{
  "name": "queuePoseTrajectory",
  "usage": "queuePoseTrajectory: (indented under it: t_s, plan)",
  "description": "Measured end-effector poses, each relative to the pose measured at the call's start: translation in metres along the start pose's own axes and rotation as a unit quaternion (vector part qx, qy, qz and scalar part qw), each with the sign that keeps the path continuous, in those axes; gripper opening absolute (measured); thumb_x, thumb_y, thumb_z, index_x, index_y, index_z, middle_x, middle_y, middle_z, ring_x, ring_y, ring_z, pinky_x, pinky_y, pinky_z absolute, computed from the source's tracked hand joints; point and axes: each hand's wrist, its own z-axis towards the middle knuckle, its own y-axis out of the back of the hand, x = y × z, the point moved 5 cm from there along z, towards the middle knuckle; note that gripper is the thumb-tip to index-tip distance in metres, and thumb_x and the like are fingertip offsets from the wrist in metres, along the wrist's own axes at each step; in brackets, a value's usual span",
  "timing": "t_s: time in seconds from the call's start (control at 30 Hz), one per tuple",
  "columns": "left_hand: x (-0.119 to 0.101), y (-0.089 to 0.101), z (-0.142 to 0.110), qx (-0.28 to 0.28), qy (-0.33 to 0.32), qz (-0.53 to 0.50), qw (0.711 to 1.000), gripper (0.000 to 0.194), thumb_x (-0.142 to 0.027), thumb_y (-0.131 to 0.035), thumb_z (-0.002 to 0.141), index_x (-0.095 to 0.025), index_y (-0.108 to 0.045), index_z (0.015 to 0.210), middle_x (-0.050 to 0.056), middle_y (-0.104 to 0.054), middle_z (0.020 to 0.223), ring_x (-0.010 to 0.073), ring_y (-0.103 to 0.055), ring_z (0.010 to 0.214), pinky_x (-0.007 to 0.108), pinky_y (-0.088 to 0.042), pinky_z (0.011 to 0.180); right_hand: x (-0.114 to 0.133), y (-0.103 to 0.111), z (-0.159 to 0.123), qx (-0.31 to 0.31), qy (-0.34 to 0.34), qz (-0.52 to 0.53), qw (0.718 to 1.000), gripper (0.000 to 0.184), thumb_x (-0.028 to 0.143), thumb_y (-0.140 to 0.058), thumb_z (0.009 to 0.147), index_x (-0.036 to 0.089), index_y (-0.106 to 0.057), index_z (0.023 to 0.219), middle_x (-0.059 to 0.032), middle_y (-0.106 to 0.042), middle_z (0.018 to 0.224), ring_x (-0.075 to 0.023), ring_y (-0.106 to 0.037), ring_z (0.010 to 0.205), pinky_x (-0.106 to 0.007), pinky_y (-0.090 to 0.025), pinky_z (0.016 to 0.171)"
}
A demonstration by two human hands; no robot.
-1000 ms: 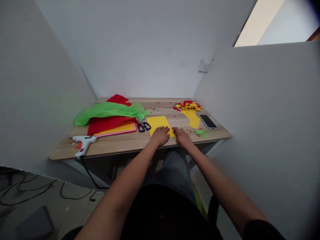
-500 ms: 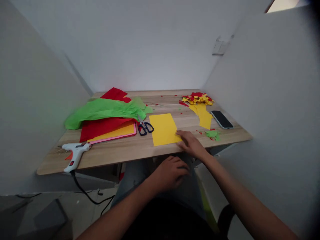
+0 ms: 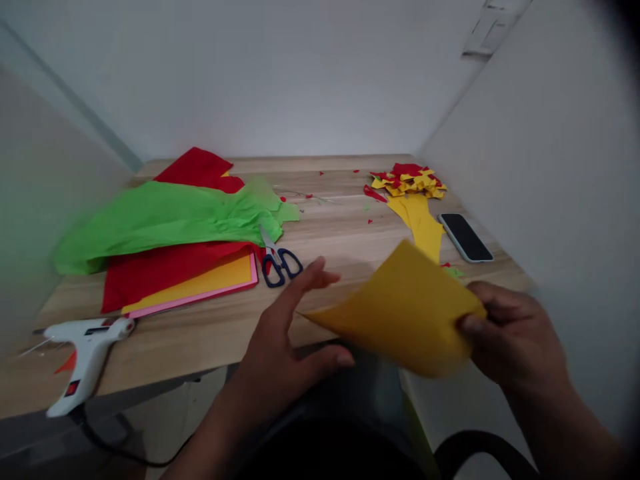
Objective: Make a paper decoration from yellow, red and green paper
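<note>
A yellow sheet of paper hangs bent in the air over the table's front edge, its right side pinched between the thumb and fingers of my right hand. My left hand is open beside the sheet's left corner, thumb and fingers spread; no contact with the paper shows. Scissors with dark blue handles lie just beyond my left hand, blades partly over green crepe paper. Under the green lies red paper on a stack of coloured sheets.
A white glue gun with a black cord lies at the front left of the wooden table. At the back right are red and yellow paper scraps, yellow strips and a phone. Walls close in the back and sides.
My right hand has lifted the yellow sheet off the table, and the sheet now bends. My left hand has come up and opened towards it. The view has moved closer to the table.
</note>
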Motion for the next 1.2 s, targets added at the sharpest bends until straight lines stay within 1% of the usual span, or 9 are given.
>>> queuePoseTrajectory:
  t_s: [0.1, 0.2, 0.37, 0.53, 0.67, 0.77, 0.9, 1.07, 1.2]
  plan:
    - [-0.002, -0.007, 0.02, 0.051, 0.112, -0.037, 0.992, 0.04, -0.056, -0.064, 0.084, -0.024, -0.071, 0.105, 0.003, -0.073, 0.093, 0.0204, -0.067, 0.082, 0.028, -0.054, 0.066, -0.005, -0.004, 0.024, -0.022, -0.086, 0.015, 0.996, 0.022, 0.045, -0.074, 0.081, 0.025, -0.069, 0.074, -0.0008, -0.065, 0.067, -0.0127, -0.057, 0.051, -0.022, -0.046, 0.041]
    - [0.012, -0.007, 0.025, 0.042, 0.191, -0.033, 0.98, 0.036, -0.052, -0.059, 0.088, -0.019, -0.069, 0.08, 0.0, -0.066, 0.068, 0.0133, -0.057, 0.06, 0.02, -0.04, 0.048, -0.011, -0.016, 0.034, -0.063, -0.126, -0.07, 0.988, 0.018, 0.04, -0.077, 0.077, 0.022, -0.072, 0.076, 0.0006, -0.066, 0.065, -0.0092, -0.052, 0.044, -0.019, -0.043, 0.036]
    - [0.036, -0.003, 0.022, 0.011, 0.222, -0.012, 0.975, 0.038, -0.052, -0.06, 0.086, -0.017, -0.063, 0.069, -0.002, -0.056, 0.058, 0.0098, -0.047, 0.053, 0.018, -0.033, 0.045, -0.017, -0.035, 0.034, -0.068, -0.114, -0.099, 0.986, 0.015, 0.036, -0.075, 0.075, 0.022, -0.075, 0.077, 0.0004, -0.07, 0.066, -0.0075, -0.049, 0.038, -0.019, -0.042, 0.033]
    - [0.044, 0.003, 0.026, 0.06, 0.216, -0.023, 0.974, 0.034, -0.05, -0.06, 0.085, -0.018, -0.068, 0.077, 0.0, -0.064, 0.066, 0.0116, -0.055, 0.057, 0.019, -0.039, 0.047, -0.038, -0.036, 0.035, -0.062, -0.151, -0.061, 0.985, 0.017, 0.039, -0.075, 0.077, 0.022, -0.075, 0.079, 0.0005, -0.069, 0.066, -0.0092, -0.054, 0.042, -0.019, -0.045, 0.035]
    - [0.057, 0.012, 0.025, 0.131, 0.219, -0.036, 0.966, 0.025, -0.043, -0.07, 0.078, -0.021, -0.072, 0.087, 0.002, -0.073, 0.078, 0.0149, -0.064, 0.064, 0.021, -0.048, 0.051, -0.072, -0.033, 0.038, -0.123, -0.16, -0.051, 0.978, 0.019, 0.04, -0.075, 0.078, 0.022, -0.073, 0.08, -0.0013, -0.072, 0.072, -0.0143, -0.065, 0.059, -0.022, -0.053, 0.048]
    - [0.083, 0.03, 0.017, 0.069, 0.251, -0.004, 0.965, 0.026, -0.045, -0.066, 0.082, -0.02, -0.072, 0.085, 0.002, -0.072, 0.072, 0.0137, -0.062, 0.056, 0.022, -0.049, 0.048, -0.099, -0.041, 0.038, -0.135, -0.162, -0.069, 0.975, 0.022, 0.042, -0.07, 0.082, 0.021, -0.071, 0.087, -0.0042, -0.075, 0.08, -0.0186, -0.069, 0.066, -0.027, -0.056, 0.054]
    - [0.111, 0.058, 0.0, -0.04, 0.227, 0.18, 0.956, 0.031, -0.047, -0.067, 0.083, -0.022, -0.071, 0.102, 0.001, -0.072, 0.079, 0.0146, -0.066, 0.068, 0.024, -0.052, 0.061, -0.112, -0.057, 0.036, -0.1, -0.131, -0.184, 0.969, 0.025, 0.041, -0.067, 0.084, 0.022, -0.07, 0.099, -0.0056, -0.077, 0.088, -0.0232, -0.074, 0.078, -0.034, -0.06, 0.068]
    - [0.114, 0.065, -0.023, -0.107, 0.183, 0.254, 0.944, 0.034, -0.045, -0.068, 0.083, -0.024, -0.066, 0.109, -0.003, -0.068, 0.077, 0.0116, -0.063, 0.063, 0.023, -0.05, 0.061, -0.109, -0.061, 0.034, -0.076, -0.131, -0.236, 0.96, 0.026, 0.038, -0.064, 0.086, 0.024, -0.068, 0.108, -0.0061, -0.077, 0.099, -0.0236, -0.075, 0.088, -0.033, -0.06, 0.073]
    - [0.109, 0.058, -0.026, -0.094, 0.172, 0.259, 0.946, 0.032, -0.042, -0.068, 0.084, -0.024, -0.065, 0.111, -0.005, -0.065, 0.075, 0.0105, -0.06, 0.06, 0.022, -0.046, 0.057, -0.106, -0.061, 0.036, -0.078, -0.144, -0.235, 0.958, 0.024, 0.037, -0.064, 0.087, 0.025, -0.068, 0.107, -0.0059, -0.077, 0.103, -0.023, -0.075, 0.09, -0.033, -0.061, 0.075]
